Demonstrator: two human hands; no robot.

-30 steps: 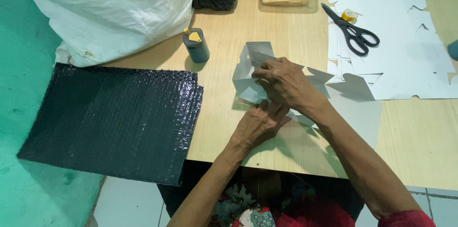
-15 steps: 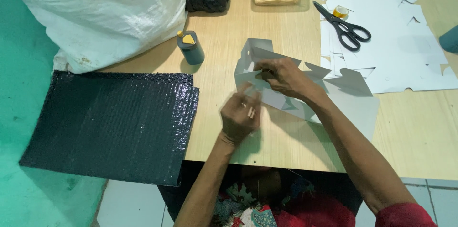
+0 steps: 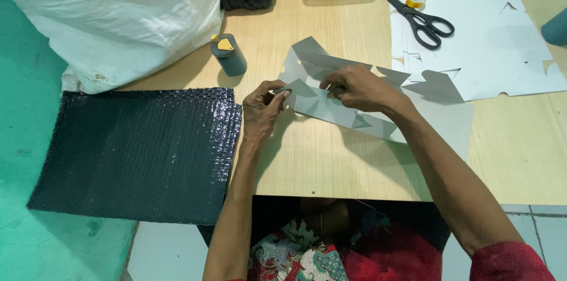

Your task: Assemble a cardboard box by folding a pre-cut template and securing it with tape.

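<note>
**Grey card blank held mid-fold, both hands on it**

Risk first: the grey die-cut card blank (image 3: 354,101) is only half supported by the wooden table (image 3: 331,163); a crooked push from either thumb would likely set a crease off its score line, and the small flap at the left end could tear if pulled rather than folded. The dark glue bottle (image 3: 229,54), at 10 o'clock from the hands, stands near enough to be knocked by a sweeping elbow.

Left hand (image 3: 263,109): fingers curled, thumb and forefinger pinching the pointed flap at the blank's left end, otherwise closed.

Right hand (image 3: 360,87): fingers partly bent, pressing down on the blank's middle, fingertips pinching a fold edge; exact grip under the palm not visible.

Blank lies at table centre, tilted. Black scissors (image 3: 420,18) on the white cut sheets (image 3: 490,50) at 2 o'clock; black bubble wrap (image 3: 136,151) at 8 o'clock, overhanging the edge
</note>
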